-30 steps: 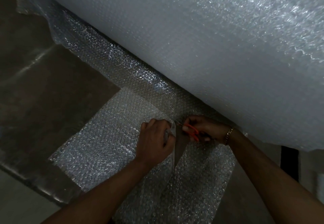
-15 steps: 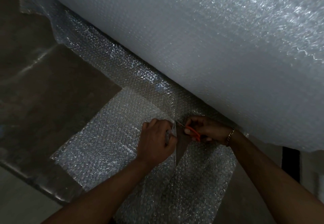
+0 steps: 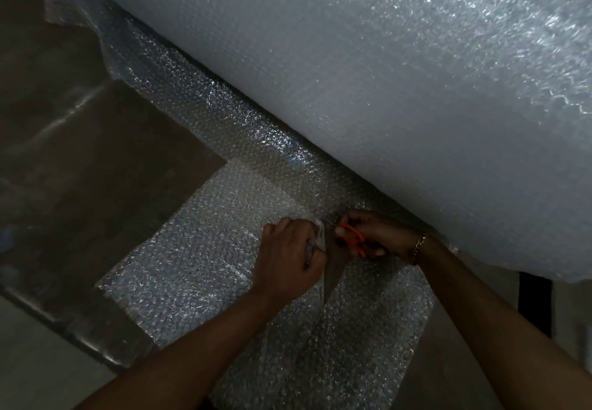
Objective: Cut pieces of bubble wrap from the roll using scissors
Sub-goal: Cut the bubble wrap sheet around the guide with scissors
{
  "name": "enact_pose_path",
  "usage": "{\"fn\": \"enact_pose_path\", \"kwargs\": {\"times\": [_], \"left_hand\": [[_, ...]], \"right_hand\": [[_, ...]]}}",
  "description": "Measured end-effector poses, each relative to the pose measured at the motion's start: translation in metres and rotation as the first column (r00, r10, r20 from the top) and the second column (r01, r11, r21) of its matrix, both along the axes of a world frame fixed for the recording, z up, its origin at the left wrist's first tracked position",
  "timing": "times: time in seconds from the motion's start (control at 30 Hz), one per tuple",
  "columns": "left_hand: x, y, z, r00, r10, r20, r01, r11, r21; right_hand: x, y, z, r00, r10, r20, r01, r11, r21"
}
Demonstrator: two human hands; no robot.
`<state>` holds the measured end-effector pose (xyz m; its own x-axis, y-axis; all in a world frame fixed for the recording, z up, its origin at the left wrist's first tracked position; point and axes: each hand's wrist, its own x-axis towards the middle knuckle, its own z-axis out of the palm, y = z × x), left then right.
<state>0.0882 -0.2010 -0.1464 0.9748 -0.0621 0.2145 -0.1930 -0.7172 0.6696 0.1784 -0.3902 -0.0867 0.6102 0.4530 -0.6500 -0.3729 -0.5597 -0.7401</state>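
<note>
Our left hand [image 3: 288, 255] pinches cut flap of bubble wrap [image 3: 205, 249]; right hand [image 3: 371, 233] grips orange scissors [image 3: 354, 238], tips toward 10 o'clock. Roll [image 3: 384, 89] lies at 1 o'clock. We keep flap taut, follow the slit.

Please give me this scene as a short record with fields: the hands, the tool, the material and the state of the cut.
left hand: grips the edge of the bubble wrap sheet, left of the cut
right hand: holds the scissors, orange handles
roll: large, lies just behind the hands
cut: open slit in the sheet, running from the near edge towards the roll
bracelet: on the right wrist
</note>
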Motion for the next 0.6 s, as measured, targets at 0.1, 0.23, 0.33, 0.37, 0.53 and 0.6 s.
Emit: {"fn": "enact_pose_path", "kwargs": {"times": [0.1, 0.23, 0.33, 0.37, 0.53, 0.6], "left_hand": [[-0.0006, 0.0003, -0.0014, 1.0, 0.001, 0.009, -0.001, 1.0, 0.008], [0.0006, -0.0002, -0.0004, 1.0, 0.004, -0.002, -0.004, 1.0, 0.021], [-0.0002, 0.0, 0.0017, 1.0, -0.003, -0.006, 0.003, 1.0, 0.024], [-0.0004, 0.0, 0.002, 1.0, -0.004, -0.009, 0.004, 1.0, 0.022], [-0.0002, -0.0005, 0.0012, 1.0, 0.011, -0.013, -0.011, 1.0, 0.016], [-0.0003, -0.0007, -0.0004, 1.0, 0.012, -0.012, -0.012, 1.0, 0.018]], "right_hand": [[0.0003, 0.0022, 0.0004, 1.0, 0.006, 0.008, -0.006, 1.0, 0.009], [-0.0003, 0.002, 0.002, 1.0, 0.001, 0.014, -0.001, 1.0, 0.017], [-0.0001, -0.0015, 0.0013, 0.998, 0.048, 0.035, -0.048, 0.999, -0.015], [-0.0002, -0.0024, 0.0016, 0.998, 0.054, 0.035, -0.053, 0.998, -0.03], [-0.0001, -0.0021, 0.0025, 0.998, 0.048, 0.039, -0.046, 0.998, -0.053], [0.0004, -0.0021, 0.0034, 0.998, 0.056, 0.04, -0.053, 0.996, -0.072]]}}
